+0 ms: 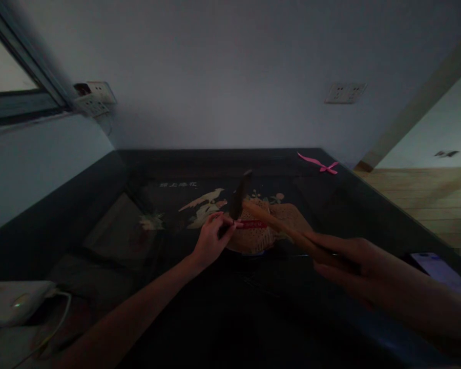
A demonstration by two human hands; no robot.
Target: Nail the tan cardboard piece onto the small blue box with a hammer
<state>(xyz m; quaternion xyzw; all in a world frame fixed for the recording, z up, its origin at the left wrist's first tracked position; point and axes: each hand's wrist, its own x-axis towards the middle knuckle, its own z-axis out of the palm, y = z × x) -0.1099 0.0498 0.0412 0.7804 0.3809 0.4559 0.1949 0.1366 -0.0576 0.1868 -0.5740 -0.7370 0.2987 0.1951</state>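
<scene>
My right hand (353,264) is wrapped round the wooden handle of a hammer (282,228), whose dark head (237,200) stands just above the fingertips of my left hand (213,237). The thumb and fingers of that left hand are pinched together at the left end of a narrow red strip (254,224) with faint lettering. Whether they grip the strip or something small is too dark to tell. Under the strip lies a tan piece with a perforated pattern (253,240), partly covered by the hammer and my left hand.
The dark glossy table (230,318) bears a printed bird (205,199) and flowers. A pink ribbon (322,167) lies at the far right corner, a phone (443,271) at the right edge. At the left are a white device (17,302) and its cable. A wall rises behind.
</scene>
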